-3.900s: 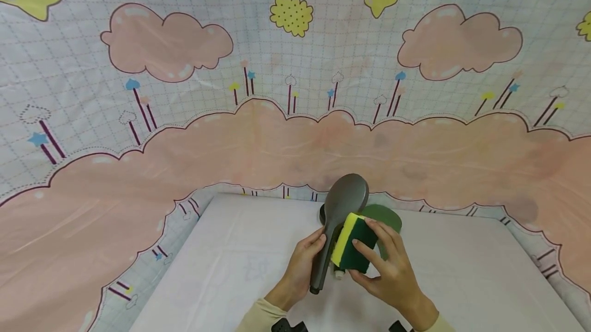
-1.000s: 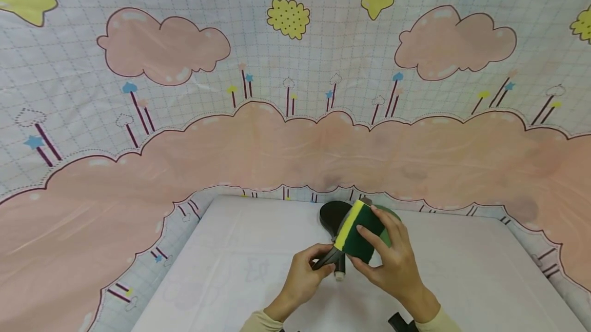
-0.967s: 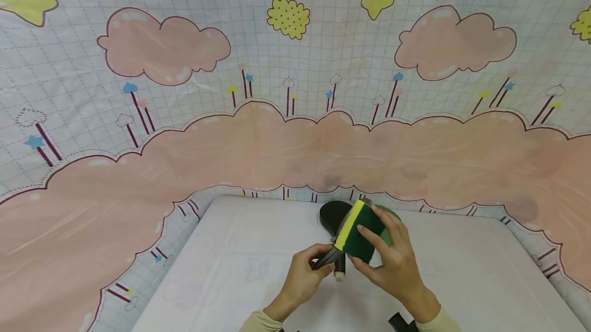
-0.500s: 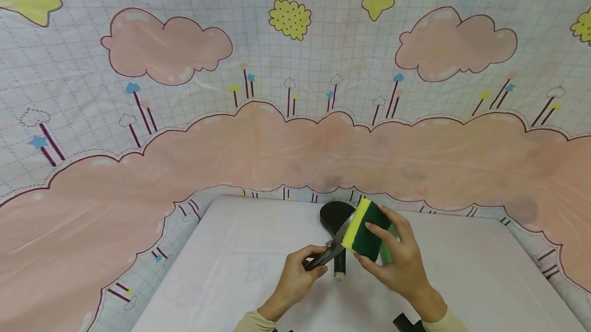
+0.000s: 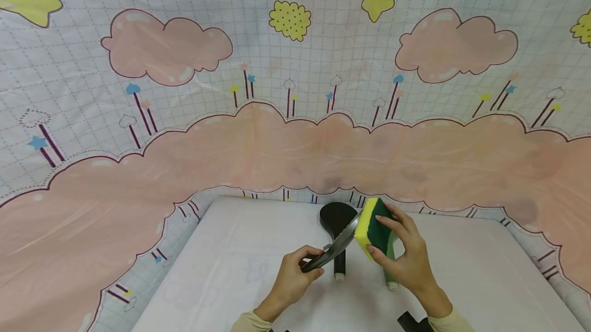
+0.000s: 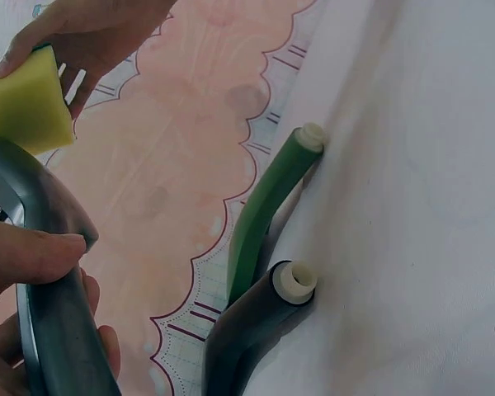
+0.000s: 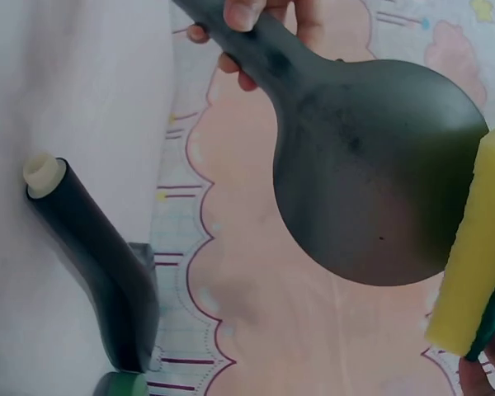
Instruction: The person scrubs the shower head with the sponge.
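Observation:
My left hand [image 5: 292, 275] grips a grey handheld shower head [image 5: 343, 239] by its handle, thumb on top, with the head held edge-on to the head view. A yellow sponge with a dark green scouring side [image 5: 367, 227] is pinched between thumb and fingers of my right hand [image 5: 411, 255]. Its yellow side faces the head's rim and appears to touch it or nearly so. The right wrist view shows the smooth, rounded broad surface of the grey shower head [image 7: 371, 173] beside the sponge [image 7: 478, 247].
Behind the held one, a black shower head [image 5: 337, 216] lies on the white table [image 5: 221, 260]. A green shower head [image 5: 389, 274] lies to its right, partly covered by my right hand. Both show pale connector ends. A patterned cloth [image 5: 286, 152] hangs behind.
The grey shower head has turned from broad-side view to edge-on. Lately the sponge and right hand have shifted right, the left hand slightly left, uncovering more of the black and green shower heads.

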The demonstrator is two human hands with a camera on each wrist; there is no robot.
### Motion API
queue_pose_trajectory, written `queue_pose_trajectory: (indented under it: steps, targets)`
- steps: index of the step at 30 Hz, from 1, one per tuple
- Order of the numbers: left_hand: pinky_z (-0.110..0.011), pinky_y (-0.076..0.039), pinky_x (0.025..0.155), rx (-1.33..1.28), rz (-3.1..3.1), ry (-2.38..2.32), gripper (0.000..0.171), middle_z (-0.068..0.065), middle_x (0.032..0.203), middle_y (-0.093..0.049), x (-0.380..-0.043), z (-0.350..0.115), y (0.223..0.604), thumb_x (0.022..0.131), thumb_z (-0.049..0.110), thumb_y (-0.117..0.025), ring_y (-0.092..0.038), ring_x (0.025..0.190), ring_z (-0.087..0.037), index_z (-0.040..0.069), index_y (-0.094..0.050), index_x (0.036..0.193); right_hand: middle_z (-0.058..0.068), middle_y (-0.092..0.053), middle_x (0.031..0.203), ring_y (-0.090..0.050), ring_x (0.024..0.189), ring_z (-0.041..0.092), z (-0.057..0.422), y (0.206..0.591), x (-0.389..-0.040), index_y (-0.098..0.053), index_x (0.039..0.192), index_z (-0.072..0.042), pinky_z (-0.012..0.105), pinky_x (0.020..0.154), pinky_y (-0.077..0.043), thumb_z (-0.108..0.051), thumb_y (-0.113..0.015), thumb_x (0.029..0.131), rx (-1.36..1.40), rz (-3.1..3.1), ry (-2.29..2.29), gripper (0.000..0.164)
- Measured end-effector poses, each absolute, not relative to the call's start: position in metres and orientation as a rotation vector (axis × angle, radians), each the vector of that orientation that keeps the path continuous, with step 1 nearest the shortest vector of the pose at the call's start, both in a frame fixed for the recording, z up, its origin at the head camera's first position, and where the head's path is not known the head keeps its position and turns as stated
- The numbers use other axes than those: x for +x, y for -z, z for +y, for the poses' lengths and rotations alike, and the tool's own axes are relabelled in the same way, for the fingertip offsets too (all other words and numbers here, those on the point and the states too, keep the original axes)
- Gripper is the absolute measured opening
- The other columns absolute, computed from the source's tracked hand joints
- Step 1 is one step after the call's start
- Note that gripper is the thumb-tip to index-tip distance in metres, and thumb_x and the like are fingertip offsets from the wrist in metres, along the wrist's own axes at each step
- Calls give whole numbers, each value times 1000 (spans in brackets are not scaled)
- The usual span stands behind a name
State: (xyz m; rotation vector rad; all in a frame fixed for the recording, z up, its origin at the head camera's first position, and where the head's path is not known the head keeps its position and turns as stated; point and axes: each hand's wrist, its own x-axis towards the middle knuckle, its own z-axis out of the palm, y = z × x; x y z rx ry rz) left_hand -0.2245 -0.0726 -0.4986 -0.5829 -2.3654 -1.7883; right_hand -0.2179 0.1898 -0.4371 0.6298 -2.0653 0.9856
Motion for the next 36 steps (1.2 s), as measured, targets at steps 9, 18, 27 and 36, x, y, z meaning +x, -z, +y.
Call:
queue_pose_trajectory:
  steps: [9,18,27,36]
  targets:
    - [-19,-50,64,-594,-2397,1750,36,-9,104,-73,-225,-76,500,75,-4,-78,-59,66,-3,16,-72,104,15,-50,145,-43,132,-1,197,440,-223,-64,126,-12,5,95,-39,-3,-83,68,580,-2088,-1069,62]
    - [-19,-50,72,-569,-2337,1979,34,-13,107,-71,-226,-75,497,75,-1,-79,-63,84,-4,8,-71,107,13,-48,147,-42,133,2,196,444,-219,-65,126,-15,6,95,-40,-9,-87,63,655,-2106,-1039,67]
    - [-18,-50,71,-513,-2339,1966,33,-15,104,-73,-230,-74,496,76,1,-79,-62,84,-3,6,-71,107,12,-48,146,-41,134,8,194,445,-218,-67,124,-16,8,97,-39,-12,-89,61,700,-2111,-983,67]
    - [-19,-53,74,-483,-2284,2088,34,-23,109,-71,-237,-80,498,85,3,-73,-66,87,-4,0,-63,118,14,-49,146,-41,135,10,209,446,-219,-67,123,-16,5,100,-34,-12,-90,60,664,-2155,-900,67]
